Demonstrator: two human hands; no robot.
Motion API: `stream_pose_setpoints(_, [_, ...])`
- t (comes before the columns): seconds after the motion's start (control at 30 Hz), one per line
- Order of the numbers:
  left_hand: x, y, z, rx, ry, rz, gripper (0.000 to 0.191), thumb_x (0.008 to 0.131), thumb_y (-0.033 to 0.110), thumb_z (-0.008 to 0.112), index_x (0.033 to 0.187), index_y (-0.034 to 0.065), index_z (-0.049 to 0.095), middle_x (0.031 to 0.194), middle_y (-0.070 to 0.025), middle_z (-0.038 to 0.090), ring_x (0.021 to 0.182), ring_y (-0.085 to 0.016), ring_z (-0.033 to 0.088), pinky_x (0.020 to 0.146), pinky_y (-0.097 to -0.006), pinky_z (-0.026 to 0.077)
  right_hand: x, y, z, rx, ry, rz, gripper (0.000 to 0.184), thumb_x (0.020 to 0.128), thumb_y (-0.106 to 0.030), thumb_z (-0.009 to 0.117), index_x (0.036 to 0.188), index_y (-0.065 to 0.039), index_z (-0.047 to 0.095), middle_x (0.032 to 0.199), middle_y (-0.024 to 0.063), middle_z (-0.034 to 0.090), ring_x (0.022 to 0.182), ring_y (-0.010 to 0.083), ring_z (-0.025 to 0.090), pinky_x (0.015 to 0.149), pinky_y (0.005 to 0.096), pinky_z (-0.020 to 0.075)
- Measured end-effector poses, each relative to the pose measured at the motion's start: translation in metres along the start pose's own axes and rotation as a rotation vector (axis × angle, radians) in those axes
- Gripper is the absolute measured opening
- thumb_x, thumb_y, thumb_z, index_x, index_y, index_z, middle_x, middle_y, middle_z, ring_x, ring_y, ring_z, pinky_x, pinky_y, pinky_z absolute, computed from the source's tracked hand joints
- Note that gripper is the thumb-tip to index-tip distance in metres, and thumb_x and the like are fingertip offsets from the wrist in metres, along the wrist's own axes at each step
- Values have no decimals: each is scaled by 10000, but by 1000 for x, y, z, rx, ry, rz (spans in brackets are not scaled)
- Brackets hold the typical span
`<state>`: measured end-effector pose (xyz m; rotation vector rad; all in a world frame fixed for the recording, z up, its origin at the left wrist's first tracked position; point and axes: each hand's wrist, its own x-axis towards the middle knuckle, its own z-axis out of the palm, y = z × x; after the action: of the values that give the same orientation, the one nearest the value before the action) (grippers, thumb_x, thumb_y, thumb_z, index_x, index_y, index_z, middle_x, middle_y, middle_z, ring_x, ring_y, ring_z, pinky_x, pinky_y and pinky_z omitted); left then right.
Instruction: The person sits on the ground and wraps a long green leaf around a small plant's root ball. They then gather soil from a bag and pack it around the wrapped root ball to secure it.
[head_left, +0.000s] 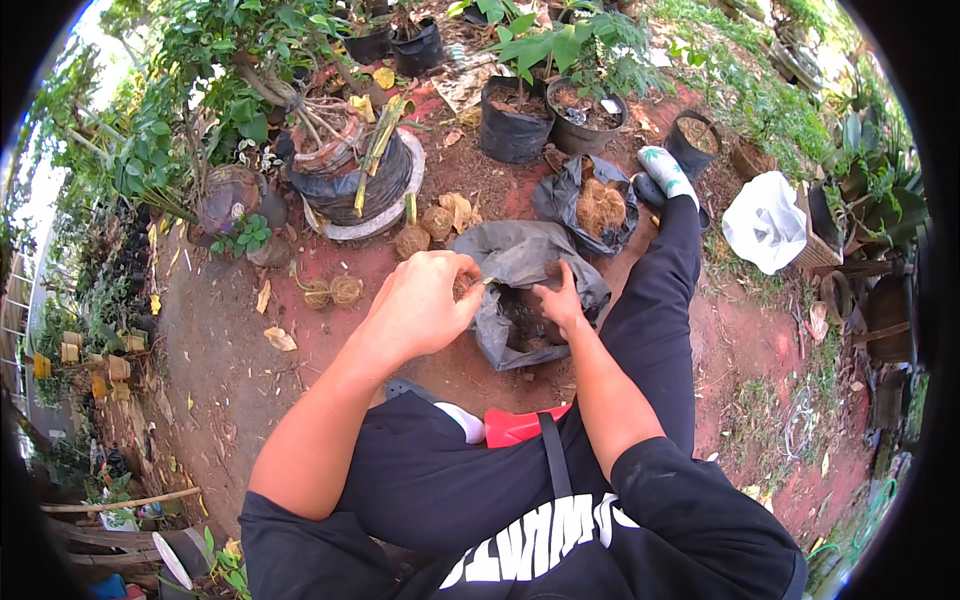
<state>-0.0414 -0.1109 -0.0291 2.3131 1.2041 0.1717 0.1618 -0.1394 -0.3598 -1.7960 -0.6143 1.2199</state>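
Note:
My left hand (431, 300) is curled around a small brown fibrous ball, partly hidden by the fingers, at the left edge of a black plastic bag (499, 337). Dark soil lies inside the bag, whose mouth faces me. Over the bag's right side is my right hand (561, 304), thumb and fingers apart, with soil on the fingertips; nothing shows in its grasp. Behind stands a second black bag (547, 196) holding brown coconut fibre (600, 208). Several fibre-wrapped balls lie on the ground to the left, among them one (346, 290) near a dry leaf (280, 339).
A large potted plant in black wrapping (360, 195) stands at the upper left. Black pots (516, 131) with seedlings stand at the back. My outstretched leg (652, 300) borders the bags on the right, with a white plastic bag (765, 221) beyond it. A red stool (517, 427) is beneath me.

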Motion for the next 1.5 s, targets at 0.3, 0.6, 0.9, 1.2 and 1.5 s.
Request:
stream_pose_setpoints(0.3, [1,-3,-2,7,-18,-8,298,871,195,672,1052,-32,739,970,-230,740,936,-385,723,860,-453,569,1,-20,-12,65,-7,139,724,882,-191,748,1516,-47,430,1206,116,660,848,176,646,677,329,537])
stream_pose_setpoints(0.6, [2,-22,-9,-246,142,-15,272,884,174,681,1040,-44,727,932,-163,757,787,-234,734,777,-355,575,-61,-126,-36,497,-168,-210,424,941,-174,685,1333,-24,628,1143,66,706,893,144,708,735,277,517])
stream_pose_setpoints(0.9, [5,-37,-22,-410,362,-22,221,882,137,695,981,-59,721,880,-94,739,848,-138,677,803,-314,531,-92,-154,-60,1220,-531,-9,458,1039,-496,509,1306,-124,514,1362,168,577,1092,309,652,708,307,543])
stream_pose_setpoints(1.2, [11,-38,-17,-879,320,-100,152,944,107,640,1008,-5,720,914,-70,733,889,-151,683,804,-319,538,-52,-104,-20,765,-204,191,325,996,-211,598,1259,-30,536,1191,174,618,920,231,630,709,280,524])
stream_pose_setpoints(1.5, [13,-47,-22,-1686,232,-391,341,1022,253,417,1096,-9,622,1051,-143,698,957,-268,691,853,-410,580,-107,-168,-18,737,-432,-412,491,941,51,595,1375,-42,385,1323,232,585,1095,255,671,821,294,559])
